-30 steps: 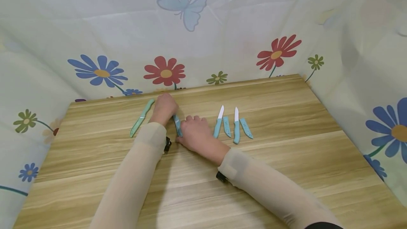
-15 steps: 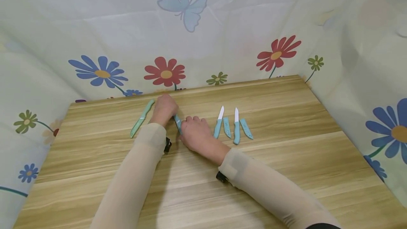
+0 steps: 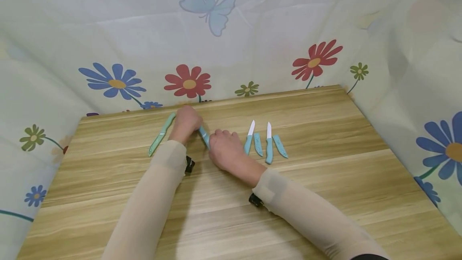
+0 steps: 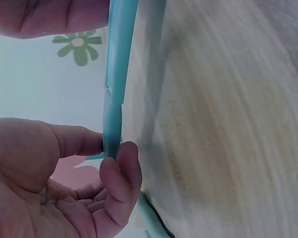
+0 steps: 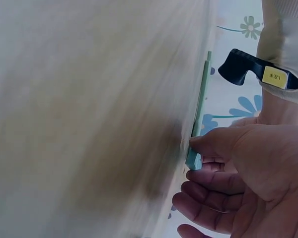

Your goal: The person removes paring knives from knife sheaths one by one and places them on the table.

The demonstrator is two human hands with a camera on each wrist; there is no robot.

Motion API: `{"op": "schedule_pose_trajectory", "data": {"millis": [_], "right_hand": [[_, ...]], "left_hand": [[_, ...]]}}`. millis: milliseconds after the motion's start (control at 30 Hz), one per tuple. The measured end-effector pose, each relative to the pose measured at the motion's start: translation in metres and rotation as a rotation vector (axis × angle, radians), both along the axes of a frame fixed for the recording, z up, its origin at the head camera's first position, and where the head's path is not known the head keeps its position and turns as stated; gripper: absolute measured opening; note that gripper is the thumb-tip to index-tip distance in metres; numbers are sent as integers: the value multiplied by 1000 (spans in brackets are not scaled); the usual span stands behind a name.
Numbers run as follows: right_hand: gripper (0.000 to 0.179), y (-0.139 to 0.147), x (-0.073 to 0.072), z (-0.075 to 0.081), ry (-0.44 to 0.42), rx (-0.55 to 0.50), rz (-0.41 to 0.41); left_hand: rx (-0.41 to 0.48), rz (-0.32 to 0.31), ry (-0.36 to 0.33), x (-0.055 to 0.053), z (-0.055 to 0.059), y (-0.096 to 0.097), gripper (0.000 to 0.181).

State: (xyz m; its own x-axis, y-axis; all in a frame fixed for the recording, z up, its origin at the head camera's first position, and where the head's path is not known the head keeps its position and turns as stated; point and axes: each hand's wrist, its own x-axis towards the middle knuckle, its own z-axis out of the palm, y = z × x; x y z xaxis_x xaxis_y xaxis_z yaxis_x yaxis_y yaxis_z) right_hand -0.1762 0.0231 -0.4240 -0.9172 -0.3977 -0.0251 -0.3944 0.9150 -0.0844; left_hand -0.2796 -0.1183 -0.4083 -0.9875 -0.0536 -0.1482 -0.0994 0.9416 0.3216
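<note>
- The left hand (image 3: 187, 121) pinches the far end of the held knife (image 3: 204, 136) between thumb and curled fingers.
- The right hand (image 3: 227, 149) pinches its near end.
- The held knife slants between both hands, toward the table's (image 3: 332, 179) far side.
- The green knife (image 3: 161, 135) lies just left of the left hand.
- Right of the right hand, left to right: a white-bladed knife (image 3: 249, 139), a sheath (image 3: 258, 144), a second knife (image 3: 269, 143), a second sheath (image 3: 280, 146).

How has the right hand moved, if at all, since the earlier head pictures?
Yes: the right hand has shifted slightly rightward, toward the nearer bare-bladed knife.
</note>
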Motion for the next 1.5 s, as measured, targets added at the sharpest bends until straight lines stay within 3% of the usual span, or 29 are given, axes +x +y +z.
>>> {"op": "schedule_pose_trajectory", "data": {"millis": [167, 333, 633, 833, 1033, 1167, 1500], "right_hand": [[18, 7, 1, 5, 25, -25, 3], [23, 14, 2, 9, 64, -26, 18], [31, 23, 7, 18, 128, -26, 59], [31, 28, 10, 22, 142, -52, 73], [28, 34, 12, 24, 152, -73, 85], [24, 37, 13, 25, 171, -80, 88], [23, 47, 13, 26, 174, -123, 101]], "left_hand": [[142, 58, 20, 5, 7, 0, 18], [207, 88, 21, 6, 13, -1, 18], [329, 114, 60, 14, 19, -3, 38], [453, 106, 100, 18, 21, -6, 14], [552, 118, 84, 25, 24, -7, 19], [645, 124, 83, 29, 25, -8, 37], [939, 177, 43, 36, 23, -14, 42]]}}
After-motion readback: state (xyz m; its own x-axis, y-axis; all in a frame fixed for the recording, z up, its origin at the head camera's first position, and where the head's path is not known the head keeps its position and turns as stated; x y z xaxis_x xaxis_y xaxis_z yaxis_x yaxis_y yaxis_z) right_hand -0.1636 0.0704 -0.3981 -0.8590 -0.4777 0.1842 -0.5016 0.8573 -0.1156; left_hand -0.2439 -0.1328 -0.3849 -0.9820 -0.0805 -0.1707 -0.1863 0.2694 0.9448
